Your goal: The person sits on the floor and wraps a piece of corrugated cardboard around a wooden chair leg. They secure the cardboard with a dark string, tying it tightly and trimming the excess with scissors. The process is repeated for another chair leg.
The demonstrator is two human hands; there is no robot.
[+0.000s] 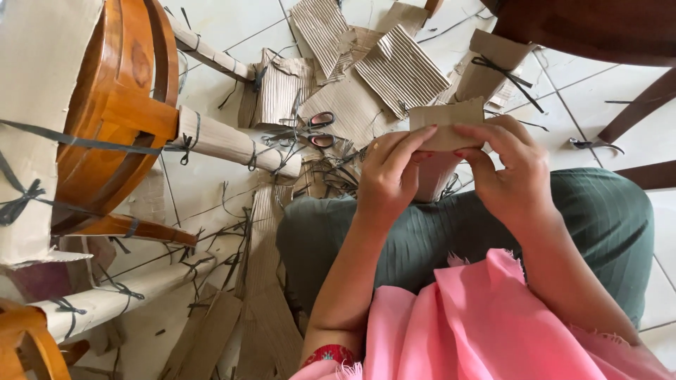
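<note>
Both hands, left (391, 176) and right (510, 172), gripped one cardboard piece (445, 123); one pair of scissors (317, 130) lay on the floor (211, 28).

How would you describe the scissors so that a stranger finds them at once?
Start at the overturned wooden chair on the left and follow its cardboard-wrapped leg rightwards. Beyond its end, among dark strap offcuts on the tiled floor, lie the scissors, alone there in having red handles.

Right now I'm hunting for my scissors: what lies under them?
The red-handled scissors lie on corrugated cardboard sheets among dark strap offcuts. The floor directly beneath them is covered.
</note>
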